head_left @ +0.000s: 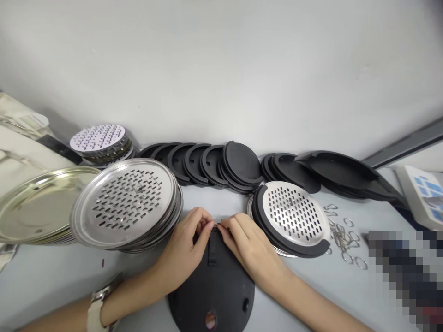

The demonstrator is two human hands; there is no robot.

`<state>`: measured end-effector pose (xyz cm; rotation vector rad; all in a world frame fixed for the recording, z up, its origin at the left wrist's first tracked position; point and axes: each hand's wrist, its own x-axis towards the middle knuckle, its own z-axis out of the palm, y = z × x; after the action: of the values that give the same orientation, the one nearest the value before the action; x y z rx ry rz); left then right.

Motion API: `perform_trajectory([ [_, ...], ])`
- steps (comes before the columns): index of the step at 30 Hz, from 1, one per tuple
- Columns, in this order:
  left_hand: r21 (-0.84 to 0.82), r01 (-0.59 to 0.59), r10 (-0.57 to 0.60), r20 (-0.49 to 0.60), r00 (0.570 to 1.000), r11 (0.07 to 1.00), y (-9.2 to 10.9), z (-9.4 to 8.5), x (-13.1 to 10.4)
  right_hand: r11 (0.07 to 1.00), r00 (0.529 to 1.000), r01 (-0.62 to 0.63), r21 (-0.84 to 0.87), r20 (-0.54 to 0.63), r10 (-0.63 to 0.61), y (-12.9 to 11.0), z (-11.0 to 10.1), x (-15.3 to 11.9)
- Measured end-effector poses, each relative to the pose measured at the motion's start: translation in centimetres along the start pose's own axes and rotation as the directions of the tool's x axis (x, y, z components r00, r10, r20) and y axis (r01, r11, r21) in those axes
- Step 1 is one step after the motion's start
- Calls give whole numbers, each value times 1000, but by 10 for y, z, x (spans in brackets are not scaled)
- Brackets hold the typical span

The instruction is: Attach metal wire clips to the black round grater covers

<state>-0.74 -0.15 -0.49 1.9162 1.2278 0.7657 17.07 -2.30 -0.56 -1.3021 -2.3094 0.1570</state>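
Note:
A round black plate [214, 290] lies at the front centre, with a raised strip near its top and two holes lower down. At its top edge my left hand [192, 240] is closed in a pinch. Across from it, my right hand [247, 244] pinches at the same spot, the fingertips of both hands nearly meeting. Between them shows a small bit of metal [216, 224], mostly covered by the fingers, so its shape cannot be made out.
Stacked grater discs [128, 203] and gold-toned plates [38, 203] stand left. Black discs [242, 161] line the wall. Right of my hands sit a perforated disc on a black holder [294, 212], several wire rings and clips [348, 257], and a box [424, 196].

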Motion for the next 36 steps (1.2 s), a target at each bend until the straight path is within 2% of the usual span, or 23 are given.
perform_trajectory([
  [5, -47, 3, -5, -41, 999, 999, 0, 0, -5, 1000, 999, 2, 13, -54, -2, 2, 0, -4],
  [10, 18, -70, 71, -67, 995, 997, 2, -6, -12, 991, 998, -31, 128, -48, 38, 2, -5, -4],
  [12, 66, -115, 118, -42, 992, 991, 4, -9, -16, 986, 998, -34, 165, -47, 42, 1, -8, -4],
  [14, 130, -196, 193, 33, 981, 972, 7, -12, -20, 980, 998, -46, 192, -32, 53, 0, -9, -5],
  [16, 210, -329, 301, 153, 941, 921, 9, -13, -23, 977, 998, -65, 205, -3, 68, -1, -10, -7],
  [18, 268, -461, 388, 283, 877, 846, 10, -12, -25, 974, 996, -85, 210, 14, 84, -2, -9, -9],
  [21, 270, -527, 391, 427, 815, 806, 10, -9, -27, 965, 994, -106, 241, 25, 103, -2, -7, -11],
  [25, 242, -543, 392, 472, 790, 804, 9, -11, -24, 932, 989, -144, 332, 22, 144, 1, -1, -13],
  [29, 181, -599, 450, 504, 737, 780, 9, -17, -20, 889, 985, -168, 426, 33, 170, 1, 2, -13],
  [32, 160, -631, 473, 531, 703, 759, 7, -19, -16, 876, 985, -165, 453, 28, 171, 0, 2, -12],
  [36, 97, -623, 481, 547, 685, 776, 5, -20, -14, 878, 986, -158, 453, 17, 169, -1, 2, -10],
])
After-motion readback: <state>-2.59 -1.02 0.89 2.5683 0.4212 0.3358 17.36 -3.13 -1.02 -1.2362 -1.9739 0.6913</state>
